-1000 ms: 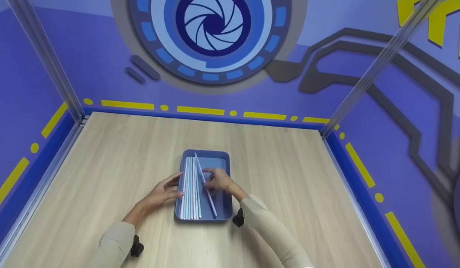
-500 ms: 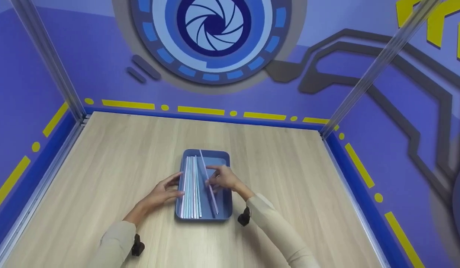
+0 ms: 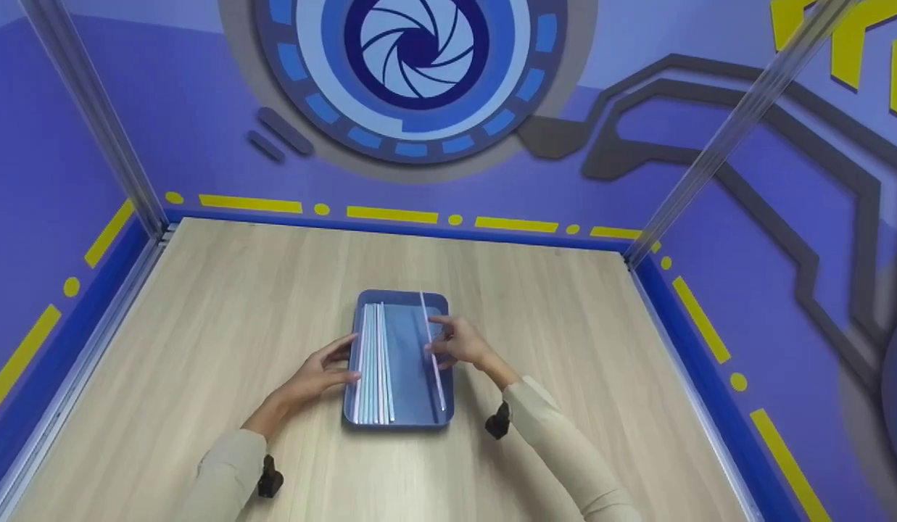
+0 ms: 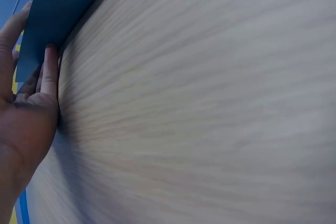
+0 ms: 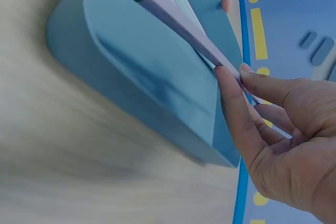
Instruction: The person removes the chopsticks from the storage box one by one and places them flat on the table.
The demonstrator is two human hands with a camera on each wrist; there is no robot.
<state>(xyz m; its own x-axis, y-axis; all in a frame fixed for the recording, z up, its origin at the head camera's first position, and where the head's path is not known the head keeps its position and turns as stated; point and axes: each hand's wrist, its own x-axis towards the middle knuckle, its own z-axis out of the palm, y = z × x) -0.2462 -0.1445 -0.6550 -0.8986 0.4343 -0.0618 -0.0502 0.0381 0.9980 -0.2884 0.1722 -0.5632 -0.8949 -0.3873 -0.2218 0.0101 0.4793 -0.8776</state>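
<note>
A slim lilac stick (image 5: 181, 25) hangs over a blue tray (image 3: 404, 296) on a wood-grain table (image 3: 557, 348), pinched about mid-length between thumb and fingertip in a person's right-hand grip (image 3: 461, 343). Light and stiff by the look of it, the stick shows no sag to either side of the fingertips; its smooth surface may prove slippery, and so thin a piece could dent or snap under a hard squeeze. The middle, where the fingertips sit, looks the best place to take hold, for balance at both ends.

The right wrist view shows flat faces along its length and a rough, whitish tip at the near end; the material cannot be told. The stick is raised above the tray's floor, close to the right long wall and nearly parallel to it, its far end tipped slightly left toward the far rim.

A row of sticks (image 3: 372, 370) in white, pale blue and pinkish tones lies along the tray's left wall, splayed a little at the near end. Beside it, the left-hand grip (image 3: 316, 377) rests spread, nearly straight fingers against the tray's outer wall and rim. The tray stands well apart from the table's far edge and far corners.
</note>
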